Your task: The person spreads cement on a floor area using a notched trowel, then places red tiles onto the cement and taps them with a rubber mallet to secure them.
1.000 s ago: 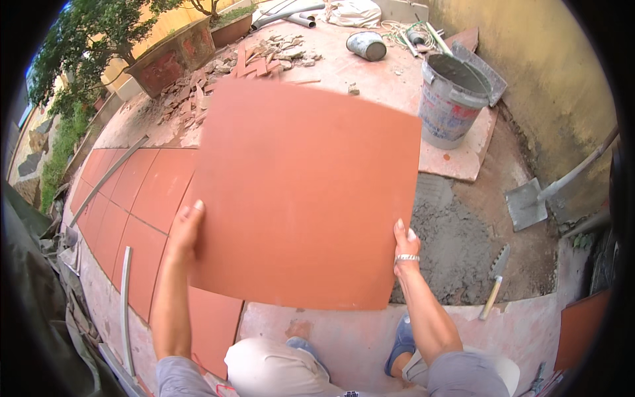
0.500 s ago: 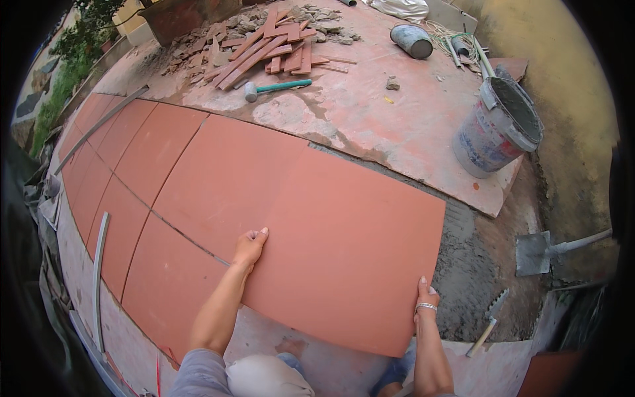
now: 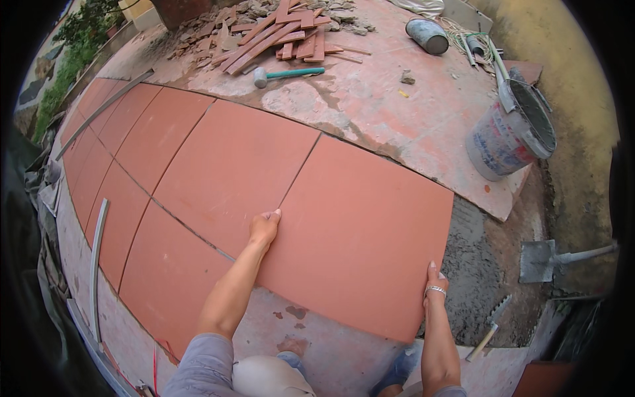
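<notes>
A large square terracotta tile [image 3: 364, 231] lies low over the grey mortar bed, its far edge along the joint line and its near edge overhanging the old floor. My left hand [image 3: 265, 227] grips its left edge, thumb on top, beside the neighbouring laid tile [image 3: 231, 159]. With the thumb on top, my right hand [image 3: 435, 282], a bracelet at its wrist, holds the right edge near the front corner. The fingers of both hands are hidden beneath the tile. Wet mortar [image 3: 469, 264] shows to the right of it. A dark gap separates the held tile from its neighbour.
A mortar bucket [image 3: 496, 142] stands at the right, with a shovel [image 3: 537, 261] and a wooden-handled trowel [image 3: 488, 331] nearer. Beyond the tiles lie a mallet [image 3: 288, 75], tile offcuts [image 3: 278, 40] and rubble. Metal straightedges [image 3: 98, 264] rest at the left. A can [image 3: 426, 36] lies at the back.
The tile has moved away from me and slightly right, still in both hands. Its left part no longer overlaps the neighbouring tile, and a joint now shows between them. The view has shifted slightly.
</notes>
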